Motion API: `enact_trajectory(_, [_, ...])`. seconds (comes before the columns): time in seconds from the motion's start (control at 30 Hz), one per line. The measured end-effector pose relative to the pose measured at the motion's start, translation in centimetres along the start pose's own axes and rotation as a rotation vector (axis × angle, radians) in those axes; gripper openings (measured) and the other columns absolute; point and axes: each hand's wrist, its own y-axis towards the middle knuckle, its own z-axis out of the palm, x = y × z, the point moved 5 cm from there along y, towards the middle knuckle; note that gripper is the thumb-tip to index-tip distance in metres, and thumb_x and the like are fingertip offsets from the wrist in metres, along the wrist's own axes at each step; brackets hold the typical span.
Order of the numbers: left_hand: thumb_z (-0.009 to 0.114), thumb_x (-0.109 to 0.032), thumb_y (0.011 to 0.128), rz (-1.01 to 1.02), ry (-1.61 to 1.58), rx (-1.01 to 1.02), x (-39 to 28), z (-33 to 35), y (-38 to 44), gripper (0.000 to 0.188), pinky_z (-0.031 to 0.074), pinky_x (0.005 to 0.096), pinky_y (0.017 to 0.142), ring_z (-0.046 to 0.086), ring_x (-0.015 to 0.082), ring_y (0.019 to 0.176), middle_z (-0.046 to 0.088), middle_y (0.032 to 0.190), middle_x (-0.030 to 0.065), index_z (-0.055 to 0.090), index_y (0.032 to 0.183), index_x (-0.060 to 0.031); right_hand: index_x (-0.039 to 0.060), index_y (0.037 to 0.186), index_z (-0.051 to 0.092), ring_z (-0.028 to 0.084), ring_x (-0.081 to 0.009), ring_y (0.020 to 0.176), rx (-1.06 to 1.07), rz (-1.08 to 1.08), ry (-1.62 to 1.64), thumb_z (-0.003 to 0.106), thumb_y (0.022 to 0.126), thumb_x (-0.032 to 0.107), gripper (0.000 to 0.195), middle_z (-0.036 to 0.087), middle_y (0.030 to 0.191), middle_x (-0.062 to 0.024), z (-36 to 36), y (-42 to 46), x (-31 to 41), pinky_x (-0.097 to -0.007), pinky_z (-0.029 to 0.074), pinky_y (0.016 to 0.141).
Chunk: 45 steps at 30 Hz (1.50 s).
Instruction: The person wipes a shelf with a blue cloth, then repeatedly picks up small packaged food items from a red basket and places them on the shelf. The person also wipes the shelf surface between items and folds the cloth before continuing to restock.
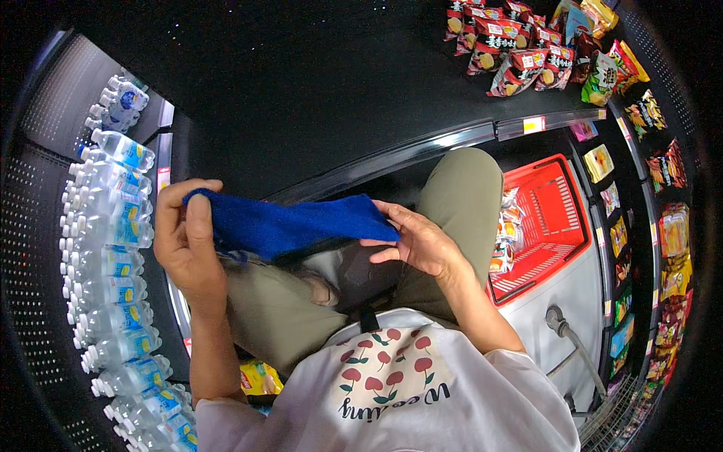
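A blue cloth is stretched between my two hands, above my bent knees and in front of a black shelf. My left hand grips its left end, with the thumb on top and the fingers curled behind. At the other end, the fingers of my right hand hold the cloth's corner, the palm turned partly up. The cloth hangs a little slack in the middle. Below it, my feet are partly hidden by the cloth and my legs.
Rows of clear water bottles line the left shelf. Snack bags stand at the upper right, with more packets on the right shelves. A red shopping basket holding packets is beside my right knee. A wire cart is at the lower right.
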Motion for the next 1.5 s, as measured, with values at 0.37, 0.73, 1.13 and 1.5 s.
enact_trajectory(0.37, [0.057, -0.012, 0.100, -0.026, -0.002, 0.003, -3.2, -1.6, 1.5, 0.014, 0.036, 0.0165, 0.069, 0.047, 0.0001, 0.077, 0.068, 0.101, -0.0002, 0.067, 0.106, -0.0034, -0.0010, 0.134, 0.057, 0.070, -0.0169, 0.096, -0.012, 0.058, -0.126, 0.069, 0.095, 0.005, 0.042, 0.068, 0.109, -0.0091, 1.0, 1.7, -2.7, -0.0323, 0.062, 0.085])
enact_trajectory(0.73, [0.055, -0.018, 0.101, -0.081, 0.047, -0.011, -4.1, -2.7, 2.3, 0.021, 0.038, 0.0213, 0.074, 0.048, 0.0054, 0.081, 0.062, 0.096, 0.0009, 0.067, 0.103, -0.0007, 0.0037, 0.124, 0.066, 0.064, -0.0079, 0.081, 0.001, -0.270, -0.422, 0.072, 0.091, 0.002, 0.033, 0.068, 0.096, -0.0016, 2.5, 3.0, -1.5, -0.0246, 0.057, 0.078])
enact_trajectory(1.13, [0.058, -0.020, 0.103, -0.099, -0.116, -0.204, -2.0, -4.2, 4.8, 0.023, 0.032, 0.0178, 0.059, 0.043, 0.0010, 0.069, 0.060, 0.085, -0.0015, 0.070, 0.106, -0.0006, 0.0033, 0.115, 0.073, 0.059, -0.0125, 0.087, -0.166, -0.618, -1.030, 0.064, 0.101, 0.027, 0.029, 0.057, 0.097, -0.0045, 3.9, 3.0, 7.6, -0.0254, 0.054, 0.062])
enact_trajectory(1.5, [0.063, -0.018, 0.101, -0.249, -0.314, -0.161, 6.0, -7.4, 6.4, 0.016, 0.036, 0.0176, 0.056, 0.045, 0.0002, 0.067, 0.056, 0.079, -0.0057, 0.069, 0.105, -0.0039, 0.0062, 0.101, 0.071, 0.056, -0.0033, 0.069, -0.229, -0.734, -1.210, 0.066, 0.097, 0.026, 0.021, 0.060, 0.075, 0.0046, 9.3, 2.2, 18.0, -0.0198, 0.045, 0.054])
